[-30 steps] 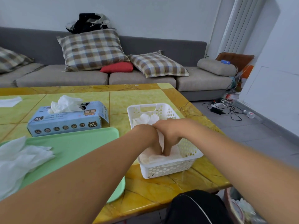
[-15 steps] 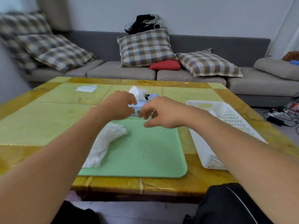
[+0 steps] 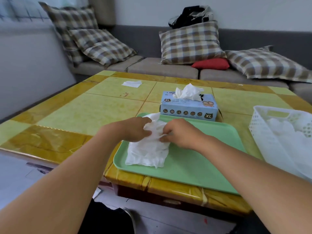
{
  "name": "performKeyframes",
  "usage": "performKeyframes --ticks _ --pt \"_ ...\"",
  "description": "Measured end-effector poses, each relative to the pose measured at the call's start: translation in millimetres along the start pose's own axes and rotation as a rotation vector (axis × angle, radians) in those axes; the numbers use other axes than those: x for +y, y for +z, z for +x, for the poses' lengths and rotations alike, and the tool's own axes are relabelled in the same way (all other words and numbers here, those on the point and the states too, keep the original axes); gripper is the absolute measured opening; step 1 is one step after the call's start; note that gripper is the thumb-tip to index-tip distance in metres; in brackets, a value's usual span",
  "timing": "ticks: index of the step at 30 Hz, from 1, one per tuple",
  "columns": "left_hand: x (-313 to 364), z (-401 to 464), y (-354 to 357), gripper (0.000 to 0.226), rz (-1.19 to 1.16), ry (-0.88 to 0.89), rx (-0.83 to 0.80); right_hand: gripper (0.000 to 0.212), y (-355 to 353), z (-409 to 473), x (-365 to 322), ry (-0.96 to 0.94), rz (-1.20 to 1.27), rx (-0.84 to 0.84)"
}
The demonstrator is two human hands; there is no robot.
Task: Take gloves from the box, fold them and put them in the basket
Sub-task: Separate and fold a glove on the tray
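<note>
Both hands — left hand (image 3: 135, 130), right hand (image 3: 177, 132) — pinch the crumpled white glove (image 3: 148, 149) on the green tray (image 3: 202, 159); it should be flattened before folding — edges aligned.

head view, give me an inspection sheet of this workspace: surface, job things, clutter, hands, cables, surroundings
surface: yellow tiled table with a green tray at its near edge.
job's things: blue XL glove box behind the tray, a glove sticking out of its top; crumpled white gloves on the tray; white basket to the right, white gloves inside.
clutter: white sheet lying at the far side of the table.
grips: left hand and right hand both pinch the gloves on the tray.
cables: nothing seen.
surroundings: grey sofa with plaid cushions, a red cushion, dark clothing on the backrest.
</note>
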State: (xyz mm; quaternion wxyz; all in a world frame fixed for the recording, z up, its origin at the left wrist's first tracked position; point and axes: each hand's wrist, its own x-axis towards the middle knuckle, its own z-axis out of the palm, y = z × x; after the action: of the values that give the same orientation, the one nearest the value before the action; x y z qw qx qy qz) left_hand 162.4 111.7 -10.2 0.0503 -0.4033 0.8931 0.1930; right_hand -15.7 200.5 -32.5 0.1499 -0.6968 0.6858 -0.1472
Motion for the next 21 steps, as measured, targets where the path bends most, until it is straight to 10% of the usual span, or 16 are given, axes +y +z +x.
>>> performKeyframes --ticks 13,21 --pt "-1 5 -11 0.129 0.092 0.052 -0.077 0.027 -36 -28 42 0.422 1.250 0.268" --pt "-16 25 4 0.051 0.230 0.036 0.035 0.022 -47 -37 40 0.448 1.814 0.153"
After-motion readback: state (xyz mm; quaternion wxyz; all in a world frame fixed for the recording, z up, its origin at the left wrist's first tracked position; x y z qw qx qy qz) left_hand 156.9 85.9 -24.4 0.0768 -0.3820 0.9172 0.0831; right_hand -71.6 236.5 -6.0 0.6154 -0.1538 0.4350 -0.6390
